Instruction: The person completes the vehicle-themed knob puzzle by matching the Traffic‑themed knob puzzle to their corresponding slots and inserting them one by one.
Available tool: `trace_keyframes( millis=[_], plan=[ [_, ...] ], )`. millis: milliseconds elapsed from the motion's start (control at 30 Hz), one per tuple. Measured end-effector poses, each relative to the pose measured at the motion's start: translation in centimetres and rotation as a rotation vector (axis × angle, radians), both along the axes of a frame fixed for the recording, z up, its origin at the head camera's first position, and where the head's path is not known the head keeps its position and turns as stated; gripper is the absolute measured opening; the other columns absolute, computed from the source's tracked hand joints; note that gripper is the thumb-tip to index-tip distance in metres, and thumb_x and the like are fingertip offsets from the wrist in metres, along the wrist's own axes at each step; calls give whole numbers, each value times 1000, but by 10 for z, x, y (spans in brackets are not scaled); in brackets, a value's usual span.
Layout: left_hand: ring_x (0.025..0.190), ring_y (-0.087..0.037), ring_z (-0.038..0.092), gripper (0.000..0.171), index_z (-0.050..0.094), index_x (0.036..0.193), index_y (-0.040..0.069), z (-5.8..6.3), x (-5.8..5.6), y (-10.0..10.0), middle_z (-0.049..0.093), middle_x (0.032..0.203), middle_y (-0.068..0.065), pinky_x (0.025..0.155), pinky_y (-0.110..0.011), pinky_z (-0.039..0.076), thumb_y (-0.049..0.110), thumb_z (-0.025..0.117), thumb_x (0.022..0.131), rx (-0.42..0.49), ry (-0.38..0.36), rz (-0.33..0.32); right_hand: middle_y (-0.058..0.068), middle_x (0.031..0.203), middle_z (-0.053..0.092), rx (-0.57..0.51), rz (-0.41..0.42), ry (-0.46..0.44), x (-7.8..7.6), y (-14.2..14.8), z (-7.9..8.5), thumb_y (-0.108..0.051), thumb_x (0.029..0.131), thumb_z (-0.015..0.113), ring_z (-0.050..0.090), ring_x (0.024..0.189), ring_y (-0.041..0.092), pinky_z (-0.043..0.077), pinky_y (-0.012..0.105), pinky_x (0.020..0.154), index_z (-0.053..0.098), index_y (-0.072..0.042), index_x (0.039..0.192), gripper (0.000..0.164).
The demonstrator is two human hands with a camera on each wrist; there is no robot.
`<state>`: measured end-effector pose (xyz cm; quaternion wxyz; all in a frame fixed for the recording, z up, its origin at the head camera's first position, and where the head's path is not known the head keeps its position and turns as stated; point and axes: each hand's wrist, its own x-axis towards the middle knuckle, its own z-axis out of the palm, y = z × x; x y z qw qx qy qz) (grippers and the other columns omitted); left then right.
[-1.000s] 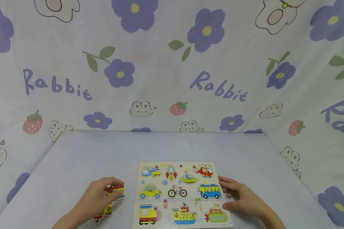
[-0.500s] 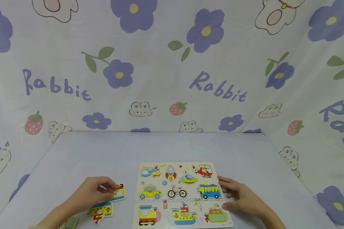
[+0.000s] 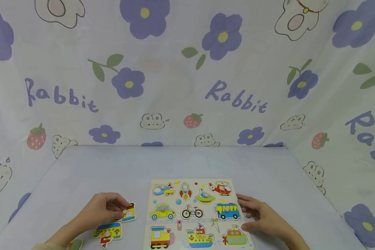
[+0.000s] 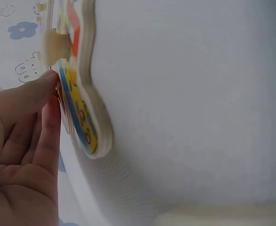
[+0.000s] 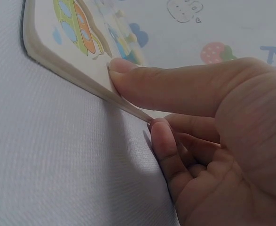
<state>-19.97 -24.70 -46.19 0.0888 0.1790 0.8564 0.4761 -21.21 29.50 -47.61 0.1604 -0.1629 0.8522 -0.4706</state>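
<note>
My left hand (image 3: pixel 104 208) is at the train puzzle piece (image 3: pixel 130 212), left of the board, with thumb and fingers pinching its left side by the knob. Below that hand lies the boat piece (image 3: pixel 107 232), upside down, its knob (image 4: pixel 55 47) standing out in the left wrist view. The wooden puzzle board (image 3: pixel 182 183) lies flat in front. My right hand (image 3: pixel 262 217) holds the board's right edge; in the right wrist view the thumb (image 5: pixel 170 89) rests on top while the fingers are at the edge. Their tips are partly hidden.
A green submarine piece (image 3: pixel 75 244) lies at the lower left, partly cut off. Knobbed pieces such as the car (image 3: pixel 163 211), bicycle (image 3: pixel 192 211) and bus (image 3: pixel 227 210) sit in the board. Patterned cloth (image 3: pixel 175 69) hangs behind the white table (image 3: pixel 112 166).
My left hand has drawn back leftward over the train piece, uncovering the boat and submarine pieces. The train piece has turned slightly. My right hand has stayed at the board's edge.
</note>
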Motion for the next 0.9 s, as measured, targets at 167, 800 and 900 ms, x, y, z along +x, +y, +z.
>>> trace_keyframes(
  millis=[167,800,900],
  plan=[
    [86,-18,67,20,74,100,13,-2,-2,-1,70,102,-1,75,-28,55,5,79,83,14,9,-56,11,155,34,-16,-1,-2,1,1,-2,-21,70,89,50,105,25,46,23,84,52,-3,142,84],
    [94,-15,68,21,73,99,14,2,-4,4,71,102,2,80,-28,54,-2,74,85,-41,52,-131,13,154,34,-23,19,22,1,2,-2,-21,71,88,50,104,23,45,23,84,52,-3,142,81],
    [92,-15,67,21,73,99,14,3,-4,4,71,99,2,80,-27,54,-2,74,85,-50,59,-133,13,154,34,-27,21,18,1,2,-3,-21,72,88,50,105,23,45,23,85,51,-3,142,81]
  ],
)
